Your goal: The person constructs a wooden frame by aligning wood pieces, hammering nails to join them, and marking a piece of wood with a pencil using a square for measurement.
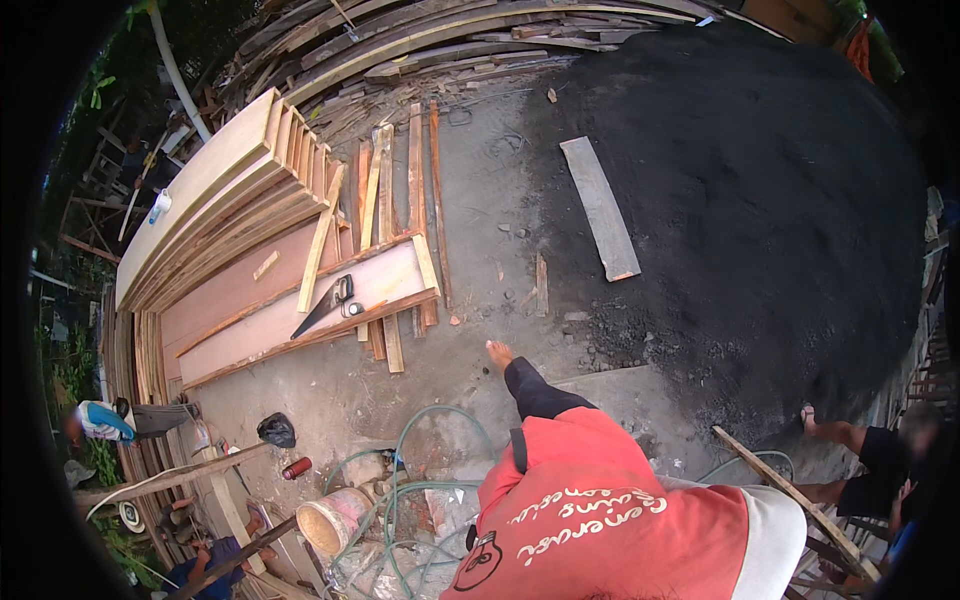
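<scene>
Neither of my hands is in view. My red shirt [640,500] with white sleeve trim fills the bottom middle, and one bare foot [498,353] steps ahead on the ground. Ahead to the left, a shallow wood-framed panel [370,280] lies flat. On it rest a handsaw [325,305] with a dark handle and a small roundish object beside it. Several long timber strips [415,180] lie under and beyond the panel. Ahead to the right, a grey plank [600,208] lies at the edge of dark sand.
Stacked wooden panels [215,195] stand at left. Dark sand [760,220] is heaped at right; a lumber pile [430,40] lies behind. A bucket [333,520], looped green hose [400,490] and red can [296,468] are near left. Other people are at both sides; a slanted plank [790,500] stands near right.
</scene>
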`<state>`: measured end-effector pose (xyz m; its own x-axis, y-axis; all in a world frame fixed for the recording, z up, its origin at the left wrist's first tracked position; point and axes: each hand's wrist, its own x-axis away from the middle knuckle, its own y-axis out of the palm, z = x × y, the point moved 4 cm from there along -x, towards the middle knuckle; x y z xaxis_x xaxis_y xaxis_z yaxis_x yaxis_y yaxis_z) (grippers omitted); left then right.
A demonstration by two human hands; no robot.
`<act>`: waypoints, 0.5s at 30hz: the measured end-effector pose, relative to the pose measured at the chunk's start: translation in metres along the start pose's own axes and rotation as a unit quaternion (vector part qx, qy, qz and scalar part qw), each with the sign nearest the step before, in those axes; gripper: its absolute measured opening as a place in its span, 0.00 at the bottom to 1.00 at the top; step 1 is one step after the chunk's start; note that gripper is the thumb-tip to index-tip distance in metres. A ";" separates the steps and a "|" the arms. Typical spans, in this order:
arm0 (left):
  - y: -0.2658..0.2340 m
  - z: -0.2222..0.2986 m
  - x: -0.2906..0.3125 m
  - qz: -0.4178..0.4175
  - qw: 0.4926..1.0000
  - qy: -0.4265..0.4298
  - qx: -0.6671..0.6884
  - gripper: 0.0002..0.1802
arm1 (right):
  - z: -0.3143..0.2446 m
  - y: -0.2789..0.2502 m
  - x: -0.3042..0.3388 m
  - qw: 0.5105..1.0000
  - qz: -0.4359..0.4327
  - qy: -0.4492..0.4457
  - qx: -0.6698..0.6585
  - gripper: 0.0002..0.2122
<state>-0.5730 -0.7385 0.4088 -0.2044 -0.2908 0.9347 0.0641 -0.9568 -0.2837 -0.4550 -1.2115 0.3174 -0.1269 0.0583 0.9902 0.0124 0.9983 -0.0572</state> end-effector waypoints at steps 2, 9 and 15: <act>-0.010 -0.002 -0.018 0.000 1.000 0.003 0.022 0.07 | -0.014 0.001 -0.004 1.000 -0.001 -0.009 0.015 0.15; -0.081 0.091 -0.107 0.077 0.961 0.039 0.262 0.07 | -0.212 0.040 -0.120 0.993 0.058 -0.089 0.049 0.12; -0.142 0.255 -0.125 0.135 0.930 0.148 0.309 0.08 | -0.387 0.130 -0.214 0.958 0.046 -0.173 0.226 0.16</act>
<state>-0.3080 -0.5661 0.3869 -0.3538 -0.5954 0.7214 0.6819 -0.6920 -0.2367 -0.0424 -1.0959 0.1471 -0.4680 0.0660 0.8813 -0.3808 0.8848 -0.2685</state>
